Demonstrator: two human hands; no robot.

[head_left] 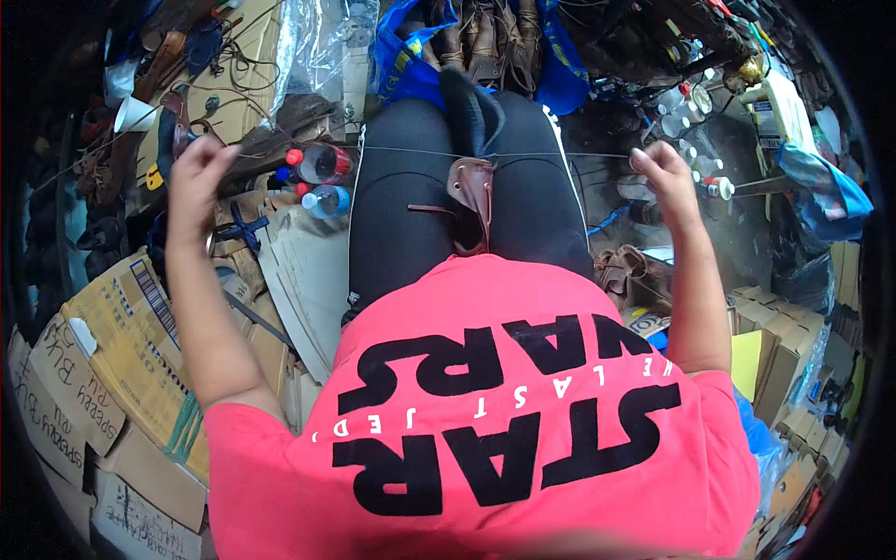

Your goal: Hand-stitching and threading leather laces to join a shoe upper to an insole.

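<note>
A brown leather shoe [473, 183] with a dark sole [472, 114] is held between my thighs, its lace hanging to the left. A thin thread [588, 154] runs out from both sides of the shoe, stretched nearly straight across my legs. My left hand [199, 177] is raised out to the left, fingers closed in a pinch on one end of the thread. Out to the right, my right hand [666, 177] pinches the other end. Both hands are well apart from the shoe.
Beyond my knees, a blue bag [560, 65] holds several brown shoes [483, 42]. Bottles with red caps [322, 163] lie left of my legs, and more small bottles [681, 112] stand at right. Cardboard boxes [131, 345] are stacked at the near left.
</note>
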